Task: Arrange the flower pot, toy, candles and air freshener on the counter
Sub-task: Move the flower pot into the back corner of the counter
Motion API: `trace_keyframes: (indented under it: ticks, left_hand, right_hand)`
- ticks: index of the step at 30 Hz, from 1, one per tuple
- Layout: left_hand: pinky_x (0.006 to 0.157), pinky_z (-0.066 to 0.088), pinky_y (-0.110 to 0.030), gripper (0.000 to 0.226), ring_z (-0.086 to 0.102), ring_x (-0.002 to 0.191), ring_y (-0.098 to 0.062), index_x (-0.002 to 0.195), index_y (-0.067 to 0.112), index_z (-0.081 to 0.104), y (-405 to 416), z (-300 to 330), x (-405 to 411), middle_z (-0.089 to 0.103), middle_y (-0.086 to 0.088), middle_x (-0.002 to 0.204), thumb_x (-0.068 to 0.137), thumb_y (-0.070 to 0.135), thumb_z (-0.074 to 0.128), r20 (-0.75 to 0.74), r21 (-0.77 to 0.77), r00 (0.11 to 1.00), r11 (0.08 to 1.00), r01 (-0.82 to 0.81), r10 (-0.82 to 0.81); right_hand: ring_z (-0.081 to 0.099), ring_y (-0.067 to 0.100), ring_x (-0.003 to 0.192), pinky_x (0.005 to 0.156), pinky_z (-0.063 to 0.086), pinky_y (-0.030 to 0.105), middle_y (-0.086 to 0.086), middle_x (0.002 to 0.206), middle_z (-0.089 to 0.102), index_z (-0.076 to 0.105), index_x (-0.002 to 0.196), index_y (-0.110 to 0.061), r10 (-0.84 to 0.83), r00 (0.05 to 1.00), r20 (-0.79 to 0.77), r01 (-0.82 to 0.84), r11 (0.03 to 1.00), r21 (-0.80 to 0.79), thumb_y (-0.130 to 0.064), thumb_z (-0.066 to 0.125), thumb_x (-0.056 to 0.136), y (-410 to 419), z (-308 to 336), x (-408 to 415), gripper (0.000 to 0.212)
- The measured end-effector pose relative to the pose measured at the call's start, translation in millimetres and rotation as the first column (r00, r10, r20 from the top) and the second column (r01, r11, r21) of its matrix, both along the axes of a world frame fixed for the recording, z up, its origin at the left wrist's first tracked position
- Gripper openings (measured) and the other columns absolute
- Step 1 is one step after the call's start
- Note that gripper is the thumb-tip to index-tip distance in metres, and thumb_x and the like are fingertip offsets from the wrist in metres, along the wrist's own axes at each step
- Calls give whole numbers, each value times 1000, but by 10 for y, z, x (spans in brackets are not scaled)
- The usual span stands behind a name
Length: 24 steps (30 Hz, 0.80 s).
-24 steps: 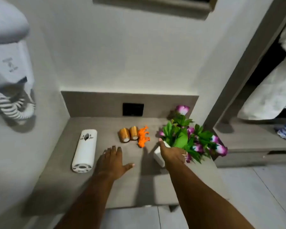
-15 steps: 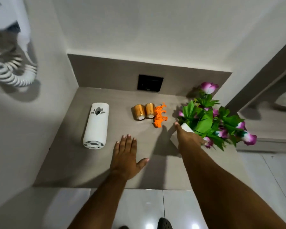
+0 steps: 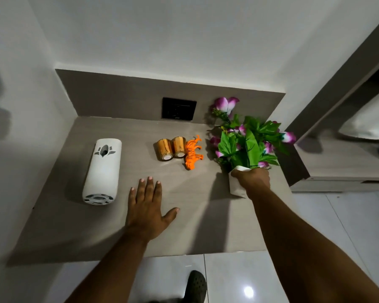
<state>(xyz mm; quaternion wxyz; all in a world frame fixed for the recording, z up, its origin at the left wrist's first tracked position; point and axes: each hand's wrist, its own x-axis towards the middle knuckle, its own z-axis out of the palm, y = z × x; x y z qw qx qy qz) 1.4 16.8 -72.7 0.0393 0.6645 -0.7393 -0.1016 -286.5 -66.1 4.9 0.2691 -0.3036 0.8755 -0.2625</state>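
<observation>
A white flower pot [image 3: 235,186] with green leaves and purple flowers stands at the counter's right side, tilted away from me. My right hand [image 3: 253,179] grips its rim. My left hand [image 3: 146,209] lies flat and open on the grey counter [image 3: 74,226], fingers spread. Two gold candles [image 3: 171,148] lie on their sides in the middle, touching each other. An orange toy tiger [image 3: 193,154] lies on its side right beside them. A white air freshener [image 3: 103,170] lies flat on the left.
A black wall socket [image 3: 179,108] sits in the grey backsplash. White walls close the counter at the left and back. A lower shelf [image 3: 341,169] lies to the right. My shoe [image 3: 195,286] shows on the glossy tiled floor below the counter's front edge.
The camera has tilted down and closed in. My right hand keeps hold of the pot, and its flowers now lean further toward the back right. My left hand stays flat on the counter.
</observation>
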Motion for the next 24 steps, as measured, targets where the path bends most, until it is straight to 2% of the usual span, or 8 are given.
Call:
trace_keyframes:
  ticks: [2,5,10,13,17,20,22,24]
  left_hand:
    - [120,5,-51,100,5,150,-33,151,11,17,-11,27,-22,14,-15,162,78,80,17,3,8,1000,1000,16,-16]
    - [119,5,-50,104,6,150,-32,151,12,15,-67,48,-40,13,-14,162,75,82,4,40,29,999,999,30,-32]
    - [111,25,-57,100,32,141,-38,142,9,42,-255,-4,-118,39,-18,152,77,81,16,38,18,999,999,-31,30]
    - [109,27,-57,101,37,137,-41,140,7,44,-344,-7,-137,42,-19,149,76,80,17,66,10,997,999,-43,43]
    - [110,25,-59,101,34,139,-41,142,7,41,-364,-18,-139,39,-19,151,76,80,20,97,21,995,999,-28,26]
    - [110,25,-59,101,33,140,-40,142,8,42,-360,-24,-140,39,-19,152,76,81,18,86,35,996,999,-38,35]
    - [110,25,-59,102,33,141,-40,141,8,43,-364,-11,-149,39,-18,152,75,81,17,86,40,995,998,-45,41]
    - [110,26,-59,104,33,141,-39,141,8,43,-369,2,-152,39,-18,152,75,82,15,86,39,995,998,-50,46]
  right_hand:
    - [61,40,114,93,55,51,19,126,61,50,128,2,-34,999,15,35,999,-27,-41,89,62,-100,-5,-44,88]
    - [60,40,113,92,53,46,19,124,60,46,126,-1,-96,994,45,101,984,-144,-40,90,62,-297,-20,-108,87]
    - [61,33,106,85,46,30,11,119,61,44,131,-10,-161,974,161,216,876,-430,-32,92,60,-691,-236,-337,88]
    - [62,32,109,90,49,32,11,123,61,40,135,-12,-165,970,177,235,817,-527,-30,92,59,-876,-397,-499,94]
    - [61,30,114,100,50,36,12,129,60,36,140,-13,-129,981,145,189,805,-562,-27,92,59,-1018,-545,-698,99]
    - [61,29,116,99,47,31,11,130,60,38,139,-10,-90,986,141,155,808,-568,-21,92,61,-1068,-600,-819,96]
    - [60,29,118,101,47,32,13,131,60,39,139,-8,-76,986,148,149,800,-581,-15,92,62,-1100,-635,-880,93]
    - [61,28,117,97,46,28,13,130,61,40,138,-6,-73,986,149,147,800,-582,-14,92,63,-1145,-652,-906,91]
